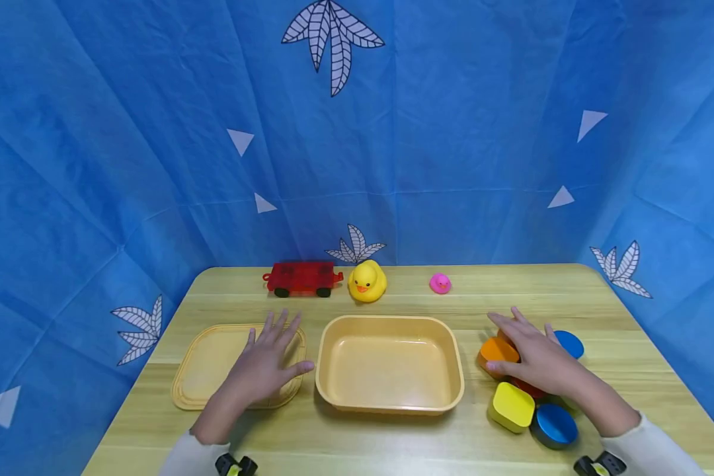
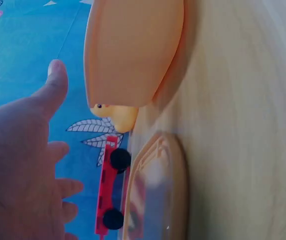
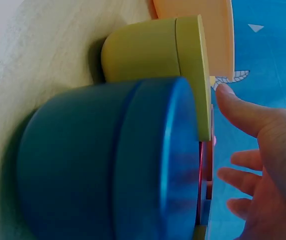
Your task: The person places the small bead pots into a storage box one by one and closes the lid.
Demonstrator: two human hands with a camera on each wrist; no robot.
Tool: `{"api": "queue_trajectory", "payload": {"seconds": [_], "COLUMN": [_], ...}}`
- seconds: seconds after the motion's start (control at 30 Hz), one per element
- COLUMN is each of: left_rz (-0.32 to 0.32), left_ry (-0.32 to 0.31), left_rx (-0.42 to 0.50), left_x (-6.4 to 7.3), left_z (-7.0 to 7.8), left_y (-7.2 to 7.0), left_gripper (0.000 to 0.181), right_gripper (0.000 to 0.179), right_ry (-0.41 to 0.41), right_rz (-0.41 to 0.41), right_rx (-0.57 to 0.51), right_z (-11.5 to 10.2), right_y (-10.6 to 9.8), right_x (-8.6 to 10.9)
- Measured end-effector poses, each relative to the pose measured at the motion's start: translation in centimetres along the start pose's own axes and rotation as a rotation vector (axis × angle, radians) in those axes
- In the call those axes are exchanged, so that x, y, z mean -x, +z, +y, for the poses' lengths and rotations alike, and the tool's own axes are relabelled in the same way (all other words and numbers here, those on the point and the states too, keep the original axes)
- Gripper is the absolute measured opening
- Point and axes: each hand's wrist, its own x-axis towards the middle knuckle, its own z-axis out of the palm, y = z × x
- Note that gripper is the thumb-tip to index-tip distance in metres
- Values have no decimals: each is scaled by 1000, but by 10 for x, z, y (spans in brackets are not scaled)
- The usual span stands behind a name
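Observation:
My left hand (image 1: 264, 363) hovers with spread fingers over a flat beige plastic lid (image 1: 208, 363), holding nothing. In the left wrist view, the lid (image 2: 178, 185) lies below that hand's fingers. Beside it, at the centre, sits an empty beige rectangular tub (image 1: 389, 370). Over on the right my right hand (image 1: 532, 360) is held above a cluster of small coloured containers, its fingers spread and grasping nothing. Among them are a yellow one (image 1: 512, 406), a blue one (image 1: 555, 426), an orange one (image 1: 498, 355) and another blue one (image 1: 570, 344). A red one (image 1: 531, 388) is mostly hidden under that hand.
Along the back edge of the wooden table (image 1: 393, 443) stand a red toy wagon (image 1: 300, 277), a yellow rubber duck (image 1: 367, 281) and a small pink duck (image 1: 440, 283). A blue cloth (image 1: 452, 132) with leaf prints hangs behind and at both sides.

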Motion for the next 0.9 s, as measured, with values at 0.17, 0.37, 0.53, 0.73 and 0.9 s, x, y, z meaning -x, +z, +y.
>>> {"api": "queue_trajectory", "payload": {"seconds": [0.17, 0.37, 0.53, 0.73, 0.9], "left_rz": [-36, -92, -118, -164, -165], "left_ry": [67, 94, 86, 64, 68], "left_rx": [91, 216, 300, 337, 336], "left_x": [4, 9, 10, 10, 10], "left_z": [9, 19, 23, 26, 27], "left_y": [7, 13, 16, 20, 21], "left_gripper": [96, 100, 109, 120, 126], "right_gripper": [89, 86, 83, 81, 77], "right_ry": [-14, -26, -29, -31, -34], "right_rz": [-7, -5, -5, -12, -21], "right_rx": [-9, -23, -25, -23, -2], "right_z": [3, 4, 5, 3, 3], "right_y": [1, 4, 6, 5, 6], "right_x": [1, 2, 2, 2, 1]}}
